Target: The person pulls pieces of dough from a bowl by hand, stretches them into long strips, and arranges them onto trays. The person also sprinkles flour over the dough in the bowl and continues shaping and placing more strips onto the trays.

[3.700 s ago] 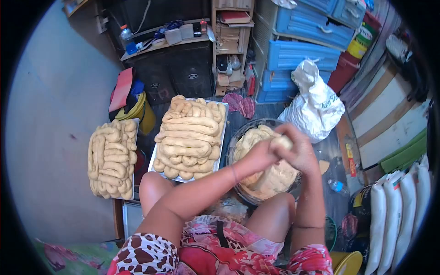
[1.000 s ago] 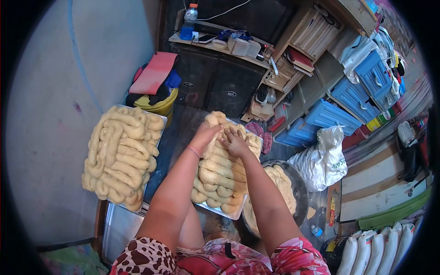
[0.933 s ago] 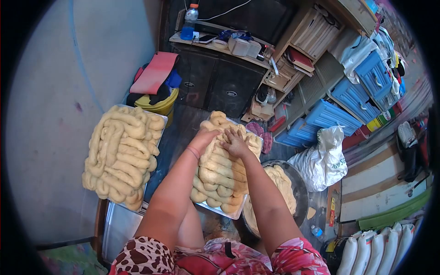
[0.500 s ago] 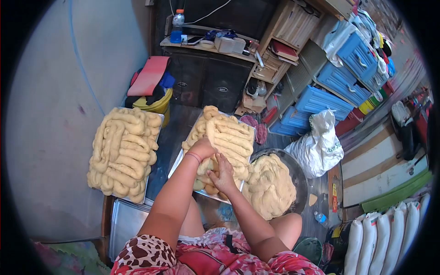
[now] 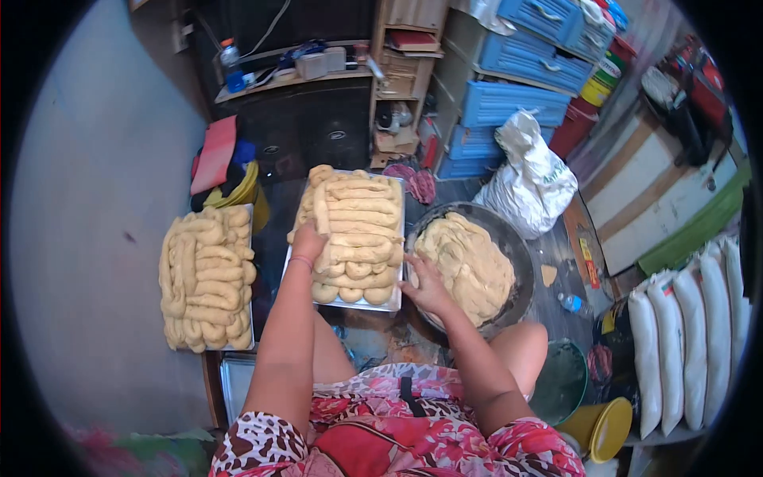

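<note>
My left hand (image 5: 308, 241) is at the left side of the middle tray (image 5: 396, 299), its fingers curled onto a dough rope (image 5: 321, 205) that runs lengthwise over the others. Crosswise dough ropes (image 5: 362, 215) are stacked on that tray, with rounded ends at the near edge. Between this tray and the round basin (image 5: 522, 288), my right hand (image 5: 427, 286) is spread with fingers apart, holding nothing. A large mass of soft dough (image 5: 469, 266) fills much of the basin. On the left, a second tray carries another pile of dough ropes (image 5: 208, 278).
Behind the basin stands a white sack (image 5: 531, 179). A yellow bucket (image 5: 248, 195) is behind the left tray. At right are a water bottle (image 5: 574, 304), a green tub (image 5: 560, 383), a yellow container (image 5: 602, 427) and long white packs (image 5: 675, 350). Blue drawers (image 5: 520, 103) and a shelf line the back.
My hands were close together over the middle tray's near half. My right hand has moved right toward the basin, while my left stays at the tray's left side. The view has shifted.
</note>
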Available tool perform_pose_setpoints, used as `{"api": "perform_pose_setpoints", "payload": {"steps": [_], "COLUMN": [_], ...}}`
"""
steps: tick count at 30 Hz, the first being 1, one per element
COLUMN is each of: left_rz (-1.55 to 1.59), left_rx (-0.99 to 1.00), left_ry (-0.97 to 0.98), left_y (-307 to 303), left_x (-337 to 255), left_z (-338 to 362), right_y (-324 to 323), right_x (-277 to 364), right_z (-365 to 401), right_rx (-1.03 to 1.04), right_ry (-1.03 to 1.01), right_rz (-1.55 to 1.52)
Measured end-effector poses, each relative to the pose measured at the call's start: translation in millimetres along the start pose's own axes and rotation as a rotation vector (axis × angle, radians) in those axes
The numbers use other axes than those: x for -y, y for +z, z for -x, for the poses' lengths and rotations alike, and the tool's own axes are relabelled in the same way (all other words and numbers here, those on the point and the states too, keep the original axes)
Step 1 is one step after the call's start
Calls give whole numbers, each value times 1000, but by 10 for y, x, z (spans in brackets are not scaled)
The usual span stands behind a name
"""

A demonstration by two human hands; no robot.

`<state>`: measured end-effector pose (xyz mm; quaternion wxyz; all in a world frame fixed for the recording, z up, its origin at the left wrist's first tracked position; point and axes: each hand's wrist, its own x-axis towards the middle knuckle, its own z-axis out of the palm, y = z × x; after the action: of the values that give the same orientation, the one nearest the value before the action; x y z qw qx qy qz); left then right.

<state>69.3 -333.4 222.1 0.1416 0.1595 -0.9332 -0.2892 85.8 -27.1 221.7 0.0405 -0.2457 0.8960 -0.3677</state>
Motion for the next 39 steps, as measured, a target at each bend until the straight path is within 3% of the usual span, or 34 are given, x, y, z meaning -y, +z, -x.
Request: {"api": "perform_pose_setpoints", "payload": {"steps": [1,2,4,6,7,9,12,16,17,19,21,22,24,27,30,34,37,39], "left_rz": [-43,-52,-258,-119,-47,-9,-92,-74,-59,-16,6,20,0,-10,19,40,-2,9], "left_rx": [175,201,-90,-15,-24,55,329,569,603,648,660,665,703,766,781,816,859,872], "left_ry": [-72,-50,-5,12,141,386,661,840,801,728,672,629,607,568,532,562,621,651], "left_y": [-145,-107,34,64,132,396,585,853,904,1004,902,852,833,848,805,853,921,866], "left_x": [-203,-308,-489,-828,-982,-1161,-1495,-1516,-1468,-1354,-1439,-1475,-1444,-1359,-1390,-1446,-1484,-1562], "left_z": [29,84,239,355,437,591,889,888,866,805,772,761,809,879,821,801,852,849], "right_y": [-111,-213,-345,-507,-591,-732,-360,-50,-48,-45,444,578,857,1377,1385,1429,1500,1385], "right_x": [-129,-281,-755,-1246,-1322,-1465,-2582,-2857,-2623,-2182,-2581,-2611,-2645,-2832,-2718,-2934,-3076,-3022], "right_z": [8,29,-71,-166,-146,-112,-6,83,40,-144,-278,-357,-441,-320,-252,-376,-404,-429], "right_rx": [11,28,-3,39,34,-53,-110,395,426,234,187,202,479,361,472,305,216,269], "right_ry": [23,52,137,274,294,590,695,826,805,770,462,459,148,200,157,145,154,192], "right_rz": [44,87,23,-99,-100,-215,-95,341,443,384,659,661,730,748,863,710,790,793]}}
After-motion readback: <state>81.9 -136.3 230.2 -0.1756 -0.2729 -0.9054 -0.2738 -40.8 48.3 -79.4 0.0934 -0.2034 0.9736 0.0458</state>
